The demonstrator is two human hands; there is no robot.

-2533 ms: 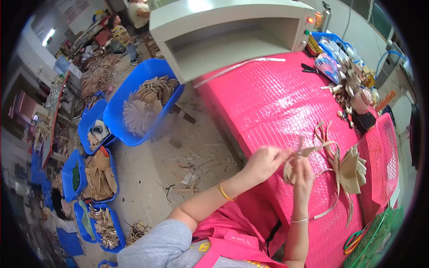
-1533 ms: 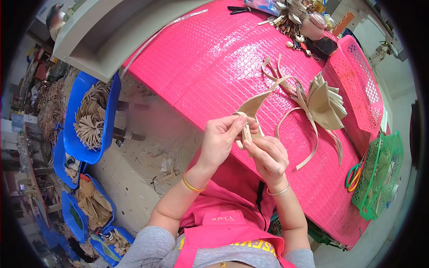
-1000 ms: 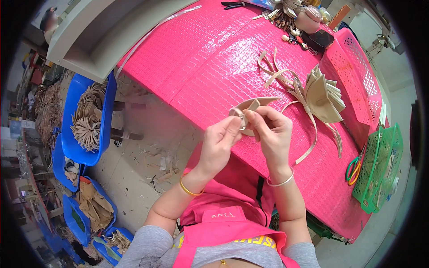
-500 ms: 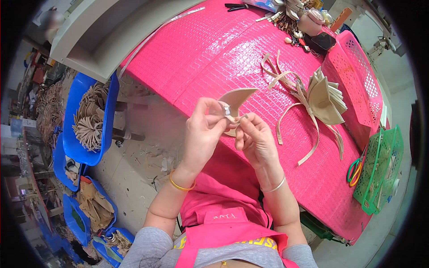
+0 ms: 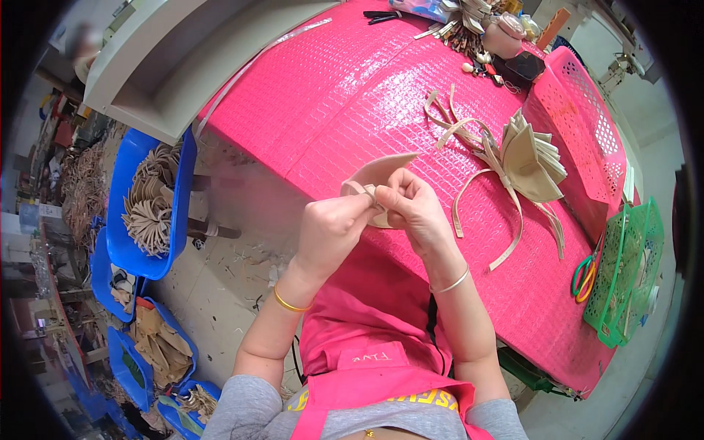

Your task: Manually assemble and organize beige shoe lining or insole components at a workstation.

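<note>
My left hand (image 5: 331,229) is closed, its thumb and fingers pinching a narrow beige strap (image 5: 355,188) in front of my chest. Close against it, my right hand (image 5: 415,207) pinches at the same strap, fingertips nearly meeting the left ones. Behind the fingers spreads a curved beige leather-like piece (image 5: 385,167) that appears joined to the strap; its lower part is mostly hidden. To the right on the pink-covered table (image 5: 323,95) lies a bundle of similar beige pieces (image 5: 529,167) with loose straps (image 5: 469,132) trailing from it.
A pink perforated basket (image 5: 568,125) and a green basket (image 5: 623,279) line the table's right side, with scissors (image 5: 584,279) beside the green one. Blue bins (image 5: 121,220) of beige parts stand at left. A grey shelf (image 5: 191,66) borders the far left.
My left hand has turned over so its back faces up, and the silvery buckle seen before is now hidden. My right hand has moved up and closer to the left fingers.
</note>
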